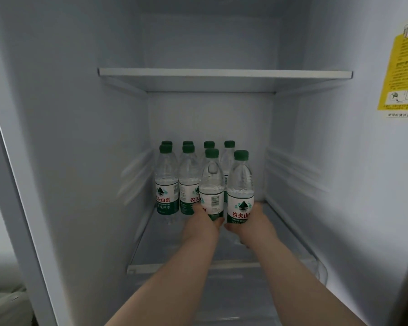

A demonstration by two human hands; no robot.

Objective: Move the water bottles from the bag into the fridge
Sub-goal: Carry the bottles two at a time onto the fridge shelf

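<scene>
Both my arms reach into the open fridge, over its lower glass shelf (151, 250). My left hand (201, 223) grips a clear green-capped water bottle (211, 184) around its lower label. My right hand (251, 225) holds a second such bottle (240, 184) by its base, just to the right of the first. Both bottles are upright and side by side. Behind and to their left several more water bottles (166, 182) stand in rows at the back of the shelf. The bag is not in view.
An upper shelf (224, 74) spans the fridge above the bottles. A yellow instruction sticker (400, 67) is on the right inner wall. The fridge's left wall edge (14, 184) runs down the left side. Bare shelf lies right of the held bottles.
</scene>
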